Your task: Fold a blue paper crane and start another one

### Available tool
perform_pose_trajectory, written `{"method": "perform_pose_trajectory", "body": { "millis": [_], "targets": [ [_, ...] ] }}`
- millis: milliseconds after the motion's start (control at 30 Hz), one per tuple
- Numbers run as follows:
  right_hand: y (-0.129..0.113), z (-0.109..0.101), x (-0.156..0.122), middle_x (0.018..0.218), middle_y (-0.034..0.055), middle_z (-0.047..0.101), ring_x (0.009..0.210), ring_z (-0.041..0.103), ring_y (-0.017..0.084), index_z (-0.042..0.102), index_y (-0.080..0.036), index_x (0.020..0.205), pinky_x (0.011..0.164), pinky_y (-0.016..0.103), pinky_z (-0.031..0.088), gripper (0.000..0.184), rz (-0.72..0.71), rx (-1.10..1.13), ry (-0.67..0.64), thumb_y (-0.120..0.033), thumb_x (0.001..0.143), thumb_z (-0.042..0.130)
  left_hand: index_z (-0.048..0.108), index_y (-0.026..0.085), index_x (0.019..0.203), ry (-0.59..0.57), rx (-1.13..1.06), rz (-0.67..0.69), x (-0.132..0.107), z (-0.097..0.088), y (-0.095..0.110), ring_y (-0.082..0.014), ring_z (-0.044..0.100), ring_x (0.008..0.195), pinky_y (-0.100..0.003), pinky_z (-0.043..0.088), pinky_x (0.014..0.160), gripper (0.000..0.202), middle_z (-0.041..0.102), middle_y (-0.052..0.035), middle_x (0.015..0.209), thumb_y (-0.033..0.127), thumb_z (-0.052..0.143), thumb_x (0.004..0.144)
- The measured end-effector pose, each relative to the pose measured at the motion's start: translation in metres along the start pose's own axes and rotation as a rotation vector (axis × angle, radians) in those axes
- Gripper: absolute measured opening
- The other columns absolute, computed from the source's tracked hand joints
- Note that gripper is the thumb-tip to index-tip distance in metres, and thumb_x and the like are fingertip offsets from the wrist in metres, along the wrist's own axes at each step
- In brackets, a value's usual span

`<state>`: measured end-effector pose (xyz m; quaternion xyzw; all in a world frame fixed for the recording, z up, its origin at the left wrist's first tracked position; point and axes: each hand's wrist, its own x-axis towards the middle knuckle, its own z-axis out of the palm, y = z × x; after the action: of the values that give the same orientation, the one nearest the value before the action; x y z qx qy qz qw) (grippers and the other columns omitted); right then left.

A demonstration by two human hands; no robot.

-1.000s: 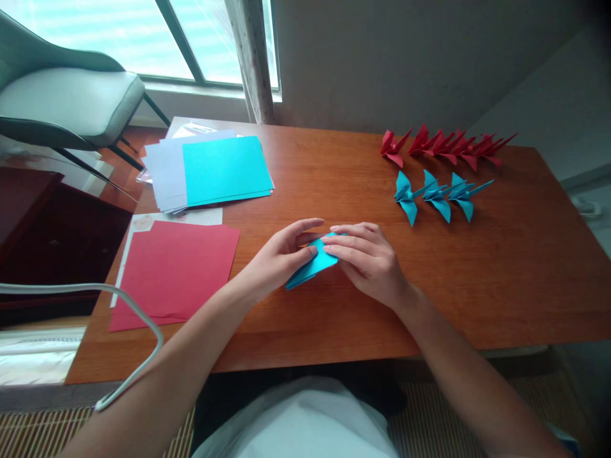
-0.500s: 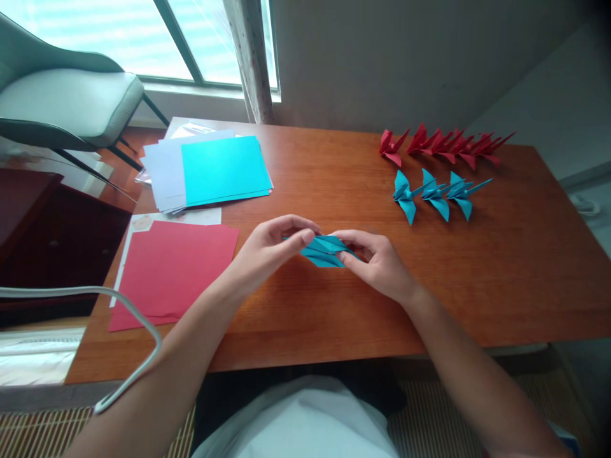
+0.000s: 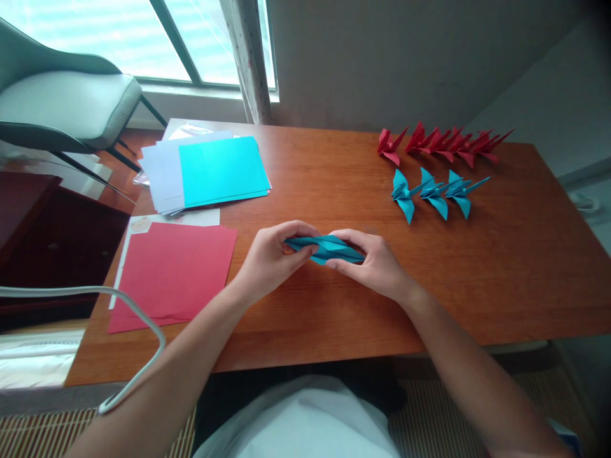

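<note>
Between my hands is a piece of folded blue paper, long and narrow with pointed ends, above the middle of the table. My left hand pinches its left part between thumb and fingers. On its right part, my right hand closes with the thumb along the near side and the fingers behind. Some of the fingertips are hidden behind the paper. At the back right stand blue paper cranes in a row, with a row of red paper cranes behind them.
Red paper sheets lie at the table's left. Behind them are blue sheets over white sheets. A white cable loops by my left forearm. A chair stands beyond the table at the far left.
The folded blue paper has tipped and now looks narrower, with its left point showing. My left thumb has moved down to its near side, and my right thumb has shifted left along it.
</note>
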<state>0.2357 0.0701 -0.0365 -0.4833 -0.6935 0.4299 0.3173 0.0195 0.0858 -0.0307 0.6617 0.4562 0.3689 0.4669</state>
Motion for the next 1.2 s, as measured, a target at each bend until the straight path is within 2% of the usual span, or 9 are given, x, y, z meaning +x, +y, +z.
{"method": "perform_pose_trajectory", "body": {
  "millis": [133, 267, 467, 567, 667, 767, 867, 1000, 1200],
  "targets": [
    [0.000, 0.000, 0.001, 0.094, -0.0007, 0.075, 0.083, 0.069, 0.017, 0.072, -0.023, 0.105, 0.073, 0.027, 0.052, 0.023, 0.027, -0.011, 0.037, -0.020, 0.082, 0.070, 0.073, 0.016, 0.098, -0.070, -0.088, -0.017, 0.000, 0.001, 0.000, -0.0159, 0.068, 0.081, -0.023, 0.053, 0.069, 0.019, 0.074, -0.0040, 0.089, 0.029, 0.074, 0.084],
    [-0.001, -0.001, 0.000, 0.092, -0.0012, 0.075, 0.081, 0.069, 0.017, 0.072, -0.023, 0.103, 0.072, 0.026, 0.051, 0.021, 0.035, 0.015, -0.014, -0.019, 0.082, 0.068, 0.073, 0.015, 0.095, -0.072, -0.102, -0.033, -0.001, 0.004, 0.000, -0.0157, 0.067, 0.078, -0.023, 0.054, 0.069, 0.023, 0.074, -0.0043, 0.088, 0.034, 0.077, 0.082],
    [0.000, -0.001, 0.000, 0.095, -0.0007, 0.075, 0.085, 0.070, 0.017, 0.071, -0.023, 0.104, 0.076, 0.026, 0.052, 0.021, 0.020, 0.029, -0.048, -0.024, 0.083, 0.071, 0.072, 0.014, 0.089, -0.103, -0.074, -0.022, -0.001, 0.007, -0.001, -0.0146, 0.065, 0.074, -0.023, 0.053, 0.068, 0.014, 0.073, -0.0035, 0.083, 0.028, 0.069, 0.086],
    [0.003, 0.001, 0.000, 0.089, -0.0009, 0.075, 0.078, 0.069, 0.016, 0.071, -0.023, 0.099, 0.070, 0.026, 0.051, 0.014, -0.046, -0.046, -0.017, -0.025, 0.085, 0.071, 0.071, 0.015, 0.087, -0.085, -0.017, 0.003, -0.001, 0.007, 0.000, -0.0141, 0.065, 0.072, -0.023, 0.052, 0.066, 0.011, 0.073, -0.0027, 0.081, 0.025, 0.067, 0.087],
    [0.009, 0.002, 0.000, 0.085, 0.0014, 0.074, 0.076, 0.068, 0.017, 0.069, -0.023, 0.092, 0.071, 0.029, 0.051, 0.004, -0.253, -0.253, 0.073, -0.023, 0.091, 0.065, 0.070, 0.017, 0.087, -0.037, 0.145, 0.122, -0.003, 0.008, 0.001, -0.0137, 0.065, 0.071, -0.024, 0.050, 0.067, 0.007, 0.073, -0.0021, 0.081, 0.021, 0.065, 0.088],
    [0.015, 0.003, 0.000, 0.096, 0.0059, 0.076, 0.091, 0.069, 0.021, 0.068, -0.023, 0.097, 0.082, 0.035, 0.050, 0.011, -0.458, -0.490, 0.142, -0.019, 0.095, 0.057, 0.071, 0.021, 0.091, -0.007, 0.397, 0.374, -0.005, 0.008, -0.004, -0.0151, 0.067, 0.081, -0.027, 0.049, 0.076, 0.012, 0.075, -0.0035, 0.092, 0.019, 0.059, 0.093],
    [0.018, 0.003, 0.000, 0.102, 0.0077, 0.076, 0.096, 0.068, 0.023, 0.068, -0.022, 0.102, 0.084, 0.038, 0.048, 0.016, -0.524, -0.668, 0.145, -0.016, 0.097, 0.053, 0.070, 0.023, 0.097, -0.027, 0.651, 0.579, -0.006, 0.009, -0.012, -0.0168, 0.068, 0.089, -0.031, 0.046, 0.081, 0.015, 0.077, -0.0035, 0.102, 0.020, 0.056, 0.096],
    [0.019, 0.001, 0.002, 0.106, 0.0090, 0.075, 0.097, 0.067, 0.023, 0.068, -0.020, 0.103, 0.084, 0.038, 0.049, 0.019, -0.529, -0.710, 0.079, -0.016, 0.097, 0.051, 0.069, 0.022, 0.098, -0.047, 0.820, 0.607, -0.006, 0.009, -0.018, -0.0171, 0.068, 0.089, -0.031, 0.044, 0.081, 0.017, 0.076, -0.0032, 0.100, 0.021, 0.052, 0.099],
    [0.018, -0.004, 0.000, 0.117, 0.0095, 0.073, 0.108, 0.066, 0.025, 0.067, -0.020, 0.116, 0.091, 0.041, 0.050, 0.023, -0.561, -0.666, 0.013, -0.020, 0.095, 0.058, 0.069, 0.021, 0.101, -0.037, 0.915, 0.623, -0.008, 0.008, -0.018, -0.0182, 0.068, 0.092, -0.032, 0.045, 0.080, 0.018, 0.076, -0.0041, 0.102, 0.020, 0.051, 0.100]
  ]
}}
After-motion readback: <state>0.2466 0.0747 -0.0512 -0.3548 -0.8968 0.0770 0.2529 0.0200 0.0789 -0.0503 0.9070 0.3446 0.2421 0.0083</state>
